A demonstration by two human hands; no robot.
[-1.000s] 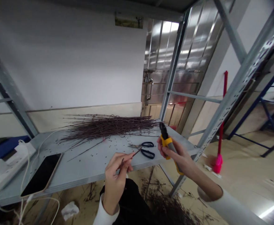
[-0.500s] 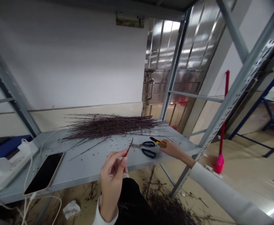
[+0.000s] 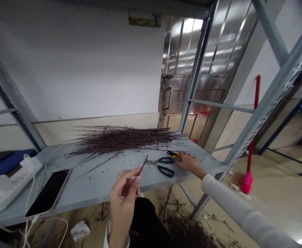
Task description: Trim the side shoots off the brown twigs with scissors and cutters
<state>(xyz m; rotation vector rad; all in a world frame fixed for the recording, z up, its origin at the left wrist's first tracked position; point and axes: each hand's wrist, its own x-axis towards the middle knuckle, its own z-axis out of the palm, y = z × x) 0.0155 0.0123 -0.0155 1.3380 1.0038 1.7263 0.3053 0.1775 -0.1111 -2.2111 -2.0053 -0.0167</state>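
My left hand is raised in front of the shelf's near edge, with a short dark twig pinched between thumb and fingers. The twig points up and away. My right hand is low over the right part of the grey shelf top, its fingers over the yellow handles of the pliers. Their black jaws point left and look slightly apart. Just left of the pliers lie scissors with dark blue handles, blades toward the twig. Behind them stretches a large pile of thin dark twigs.
A phone with a white cable lies at the left, beside a white power strip. Small twig scraps dot the shelf top. Metal posts frame the shelf. More twigs lie on the floor below.
My right hand has lowered the pliers toward the shelf top, and their jaws now show apart. My left hand still pinches the twig in nearly the same place. The view has shifted slightly.
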